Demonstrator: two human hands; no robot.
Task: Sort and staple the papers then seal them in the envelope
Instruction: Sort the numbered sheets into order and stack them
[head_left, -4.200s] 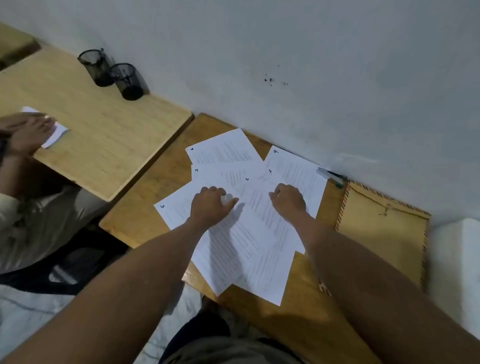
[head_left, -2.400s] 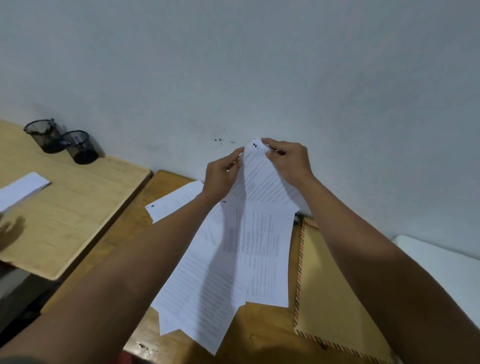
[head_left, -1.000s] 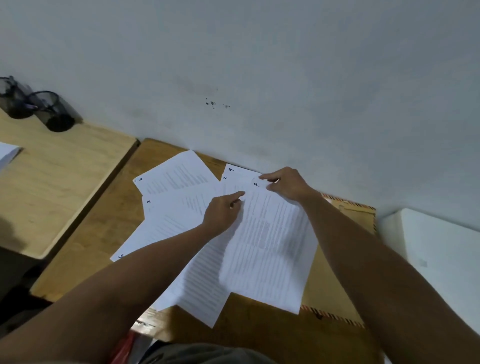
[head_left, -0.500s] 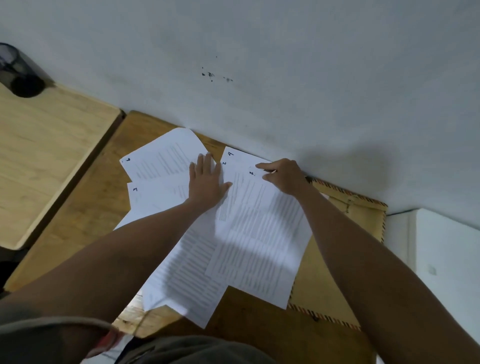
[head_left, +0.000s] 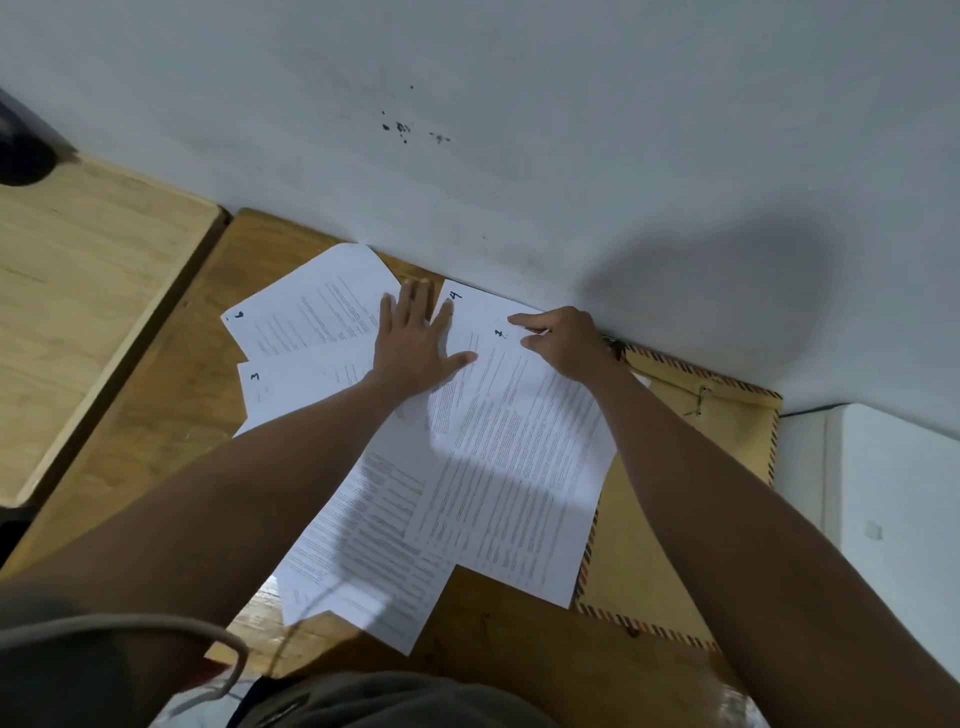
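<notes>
My left hand (head_left: 415, 343) lies flat, fingers straight and spread. My right hand (head_left: 563, 340) has its fingers curled, forefinger and thumb reaching left. Both forearms are bare.

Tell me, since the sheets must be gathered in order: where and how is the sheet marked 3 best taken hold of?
Probably at its bare top-left corner, coming from the left. The sheet marked 3 lies flat on the desk; its right part is tucked under other sheets and the left hand, so only that side is free to pinch.
</notes>
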